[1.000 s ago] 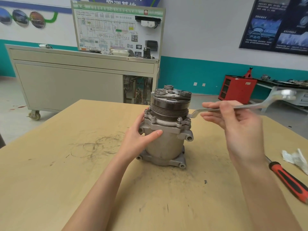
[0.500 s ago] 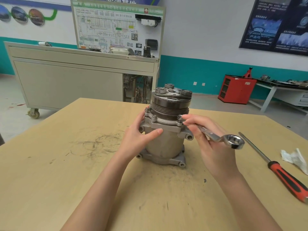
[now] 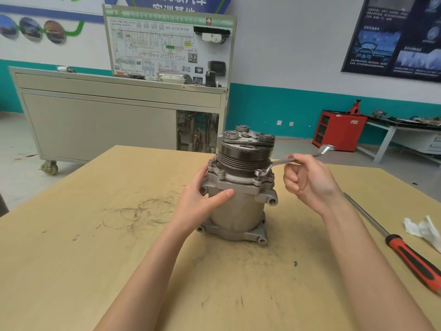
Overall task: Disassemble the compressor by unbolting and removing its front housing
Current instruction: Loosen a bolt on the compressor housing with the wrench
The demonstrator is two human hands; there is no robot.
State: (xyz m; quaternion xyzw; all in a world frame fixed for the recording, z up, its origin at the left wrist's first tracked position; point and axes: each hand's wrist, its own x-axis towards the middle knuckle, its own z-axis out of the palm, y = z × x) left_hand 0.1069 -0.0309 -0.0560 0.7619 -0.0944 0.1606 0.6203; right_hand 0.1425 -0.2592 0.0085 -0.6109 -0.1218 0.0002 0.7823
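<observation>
I see a scuffed wooden counter [image 3: 95, 247]. The compressor [image 3: 238, 206] stands upright on it beside my left hand [image 3: 202, 204]; a screwdriver [image 3: 403, 249] and crumpled rag [image 3: 422, 228] lie beyond my right hand [image 3: 307, 182].

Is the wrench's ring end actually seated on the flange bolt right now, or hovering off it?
Touching. In the head view the wrench has its ring end down over the front-right flange bolt, no gap visible, with the right hand on its shaft.
</observation>
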